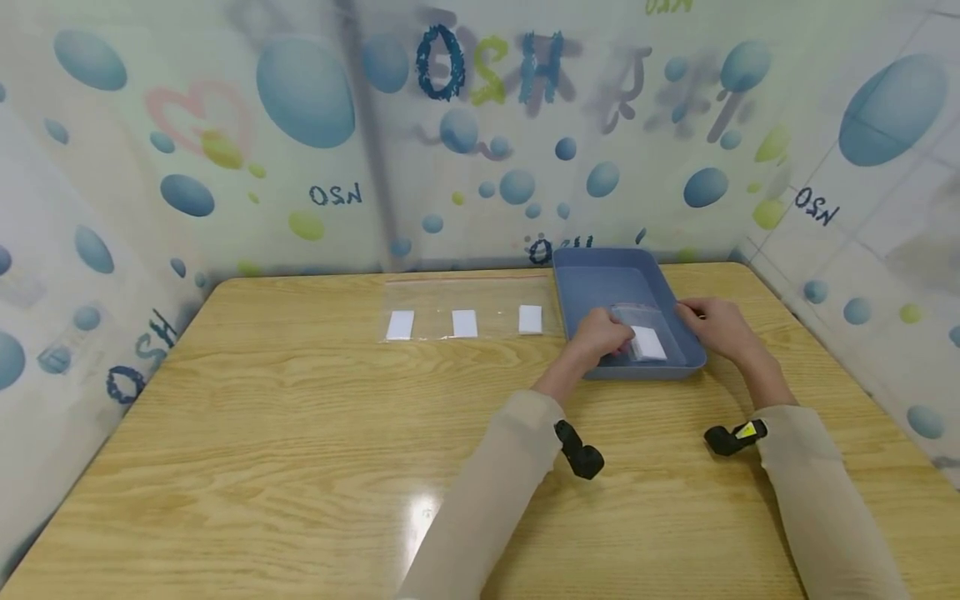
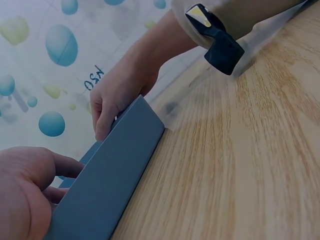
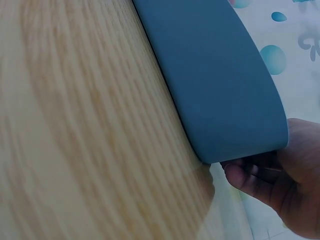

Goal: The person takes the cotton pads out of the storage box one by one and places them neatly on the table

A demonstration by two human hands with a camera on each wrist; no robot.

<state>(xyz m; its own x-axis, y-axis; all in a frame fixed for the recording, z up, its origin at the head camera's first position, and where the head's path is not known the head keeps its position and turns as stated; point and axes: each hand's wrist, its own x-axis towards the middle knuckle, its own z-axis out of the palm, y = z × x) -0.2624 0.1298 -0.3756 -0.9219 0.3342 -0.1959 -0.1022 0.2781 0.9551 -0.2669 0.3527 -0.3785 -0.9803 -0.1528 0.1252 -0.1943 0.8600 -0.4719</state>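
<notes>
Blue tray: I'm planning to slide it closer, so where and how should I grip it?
Probably pinch the blue tray by its right wall's rim, coming from the right: that wall stands raised, while clear plastic packaging lies close along the left side.

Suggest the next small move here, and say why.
Probably lift the clear bag from the tray with the left hand: it is at the bag's left edge, the right hand grips the tray's rim, and three white rectangles in clear plastic lie beside the tray. Whether the bag is already pinched is unclear.
</notes>
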